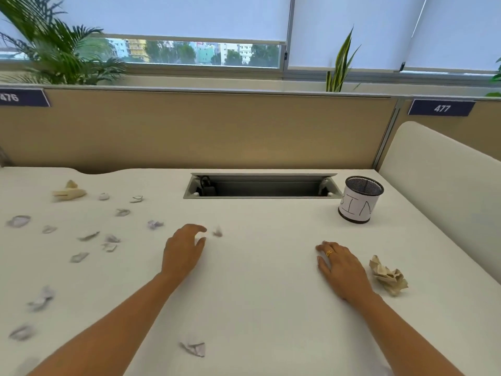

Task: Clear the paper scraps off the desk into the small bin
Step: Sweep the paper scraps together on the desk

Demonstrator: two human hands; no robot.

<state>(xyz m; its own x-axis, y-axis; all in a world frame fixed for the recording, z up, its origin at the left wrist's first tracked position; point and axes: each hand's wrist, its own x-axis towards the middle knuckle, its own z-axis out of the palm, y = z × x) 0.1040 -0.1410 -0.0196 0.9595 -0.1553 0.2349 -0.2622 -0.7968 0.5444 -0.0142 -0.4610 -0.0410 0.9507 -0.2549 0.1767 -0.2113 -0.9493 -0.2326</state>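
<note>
paper scraps [108,246] are lying loose across the white desk [257,308], most of them on your left side. closest to you, one white scrap [193,348] is sitting between your two forearms, and blurred grey-white bits are lying near the left edge. your right hand [341,270] is resting flat on the desk, fingers straight and slightly spread, gripping nothing, with a gold ring [329,253] showing on one finger. a crumpled beige ball [387,278] of paper is sitting just beside that hand, on its outer side, not touching it.

your left hand [184,251] is reaching a little farther out, fingers loosely curved and thumb parted from forefinger, holding nothing. a tiny scrap [217,231] is lying just past its fingertips, and the blur is keeping you from telling whether they touch. farther back on the left, a longer beige wad [69,191] is lying near the desk's rear edge.

at the back middle, an open cable tray [260,185] is sitting sunk into the desk. the small bin [359,199], a black mesh cup wrapped in white paper lettered "bin", is standing upright at the back right, well apart from both hands. behind it, a tan partition [217,131] is carrying number plates [442,107] reading 476 and 477, with plants [54,50] and a window [189,52] beyond.
</note>
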